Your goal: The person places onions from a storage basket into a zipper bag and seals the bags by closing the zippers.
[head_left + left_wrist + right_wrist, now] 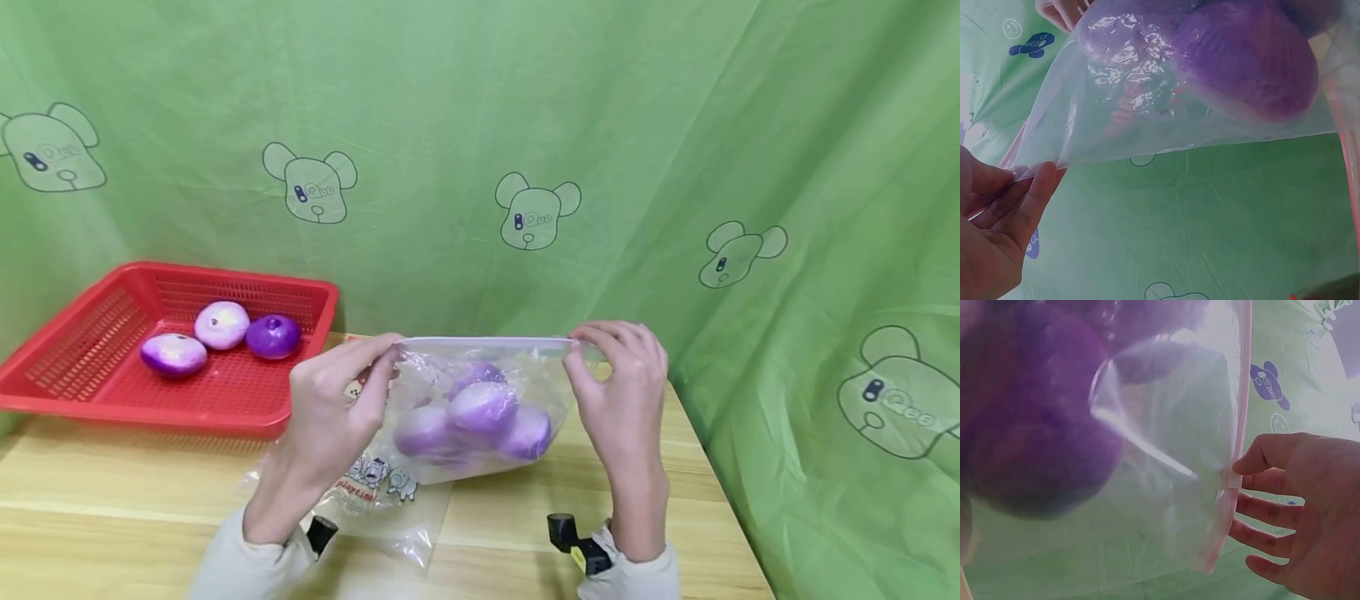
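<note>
A clear zip bag (487, 467) with several purple-and-white onions (483, 407) inside is held up by its top edge above the table. My left hand (341, 400) pinches the bag's top left corner between thumb and fingers. At the other end of the pink-white zip strip, my right hand (622, 400) pinches the corner. In the right wrist view its thumb and forefinger grip a small whitish zip slider (1234, 480), the other fingers spread below it. The onions bunch in the bag's lower part, blurred by the plastic.
On the left stands a red plastic basket (202, 408) holding two purple-and-white onions and one deep purple onion (273, 337). A printed clear plastic bag (390, 521) lies flat on the wooden table (510, 562). A green curtain (450, 83) hangs behind and to the right.
</note>
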{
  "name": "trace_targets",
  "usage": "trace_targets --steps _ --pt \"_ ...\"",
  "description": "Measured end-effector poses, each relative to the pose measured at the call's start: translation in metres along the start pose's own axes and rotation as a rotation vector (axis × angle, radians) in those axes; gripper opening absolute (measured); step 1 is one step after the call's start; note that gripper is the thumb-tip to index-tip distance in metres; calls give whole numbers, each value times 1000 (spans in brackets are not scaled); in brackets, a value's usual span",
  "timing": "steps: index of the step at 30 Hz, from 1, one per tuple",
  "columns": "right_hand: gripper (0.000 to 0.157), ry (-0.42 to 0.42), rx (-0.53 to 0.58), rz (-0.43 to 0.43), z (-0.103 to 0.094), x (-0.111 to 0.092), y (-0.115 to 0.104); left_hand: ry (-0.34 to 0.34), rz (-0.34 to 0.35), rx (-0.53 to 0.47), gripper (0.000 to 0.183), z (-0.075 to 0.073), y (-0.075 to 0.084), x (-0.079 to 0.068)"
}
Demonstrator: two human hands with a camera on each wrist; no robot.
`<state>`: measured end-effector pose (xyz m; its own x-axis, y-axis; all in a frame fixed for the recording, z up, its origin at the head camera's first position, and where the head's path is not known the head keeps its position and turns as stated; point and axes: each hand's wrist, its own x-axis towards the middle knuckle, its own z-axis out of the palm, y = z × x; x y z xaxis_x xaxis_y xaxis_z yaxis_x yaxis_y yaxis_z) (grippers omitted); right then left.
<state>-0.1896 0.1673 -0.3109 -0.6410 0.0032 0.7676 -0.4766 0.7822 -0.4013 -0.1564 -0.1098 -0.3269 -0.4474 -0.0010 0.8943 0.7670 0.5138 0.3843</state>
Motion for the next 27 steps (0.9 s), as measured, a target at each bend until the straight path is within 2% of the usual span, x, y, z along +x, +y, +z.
trace_targets --steps 5,17,27 --pt "13 -6 6 23 -1 0 2 16 -22 -2 15 -3 -1 1" --pt "14 -11 14 74 -2 0 8 55 -25 6 14 -8 -5 3" --pt "13 12 23 101 -7 1 14 135 -97 -37 15 -16 -3 7"
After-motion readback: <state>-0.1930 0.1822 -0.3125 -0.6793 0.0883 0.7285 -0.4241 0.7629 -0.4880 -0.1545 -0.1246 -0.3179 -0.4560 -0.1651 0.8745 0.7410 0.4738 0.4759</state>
